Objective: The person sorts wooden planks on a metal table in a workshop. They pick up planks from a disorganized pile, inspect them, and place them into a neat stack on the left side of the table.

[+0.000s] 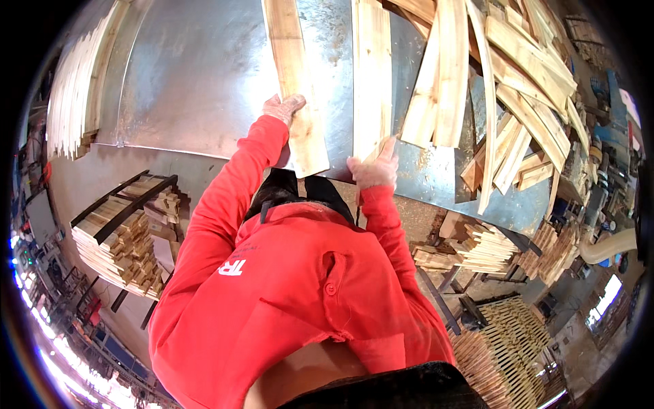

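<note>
A long wooden board [310, 133] lies lengthwise before me on the metal-topped table [197, 75], its near end reaching the front edge. My left hand [283, 109] is closed on its left edge, the thumb lying across the top. To the right, a second pale board [372, 82] runs almost parallel, with a strip of bare metal between the two. My right hand [376, 167] is closed at the near end of this second board, thumb and fingers at its right corner. The fingers beneath are partly hidden.
A loose heap of boards [531, 61] covers the table's right side, some hanging past the edge. Stacked boards on edge [82, 82] stand at the far left. Below, racks hold a left stack [119, 238] and a right stack [487, 249]. Slatted wood [514, 341] lies lower right.
</note>
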Demonstrator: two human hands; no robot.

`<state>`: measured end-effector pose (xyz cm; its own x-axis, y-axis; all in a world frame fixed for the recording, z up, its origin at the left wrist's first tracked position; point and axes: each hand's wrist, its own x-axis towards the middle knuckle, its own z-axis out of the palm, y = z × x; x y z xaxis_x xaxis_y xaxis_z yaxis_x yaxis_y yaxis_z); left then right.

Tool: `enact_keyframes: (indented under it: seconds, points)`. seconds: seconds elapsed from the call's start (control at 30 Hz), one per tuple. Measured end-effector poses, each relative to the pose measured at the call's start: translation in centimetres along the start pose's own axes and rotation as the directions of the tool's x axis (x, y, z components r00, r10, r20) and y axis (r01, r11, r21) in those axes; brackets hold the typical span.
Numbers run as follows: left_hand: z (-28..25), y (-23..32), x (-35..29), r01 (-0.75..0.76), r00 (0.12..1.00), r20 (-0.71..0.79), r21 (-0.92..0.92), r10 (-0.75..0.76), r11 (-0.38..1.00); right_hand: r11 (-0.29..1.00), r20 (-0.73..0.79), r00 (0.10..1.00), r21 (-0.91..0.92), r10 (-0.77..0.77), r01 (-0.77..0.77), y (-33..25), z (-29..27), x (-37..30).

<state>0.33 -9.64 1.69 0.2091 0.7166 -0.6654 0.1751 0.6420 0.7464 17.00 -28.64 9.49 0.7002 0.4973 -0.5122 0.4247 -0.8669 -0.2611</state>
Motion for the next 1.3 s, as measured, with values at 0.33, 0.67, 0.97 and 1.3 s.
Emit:
enact_keyframes:
  seconds: [0.33, 0.67, 0.97, 1.3]
  points:
    - [-4.2, 5.3, -1.1, -0.113, 0.989, -0.084, 0.074, 0.120, 0.991, 0.956, -0.324, 0.902, -0.037, -0.286, 0.289, -8.3, -4.5, 5.3]
    - [-2.7, 0.6, 5.7, 0.026, 0.987, -0.148, -0.248, -0.065, 0.968, 0.917, -0.086, 0.960, -0.330, -0.267, 0.225, -12.8, -0.6, 8.6]
    - [-2.6, 2.5, 1.0, -0.004, 0.978, -0.198, 0.314, 0.070, 0.949, 0.894, 0.073, 0.894, -0.045, -0.443, 0.446, -10.4, -5.1, 7.1]
    - [3.6, -0.6, -0.5, 0.113, 0.993, 0.037, -0.595, -0.113, 0.796, 0.602, -0.169, 0.592, -0.415, -0.788, 0.682, -6.8, -6.1, 12.0]
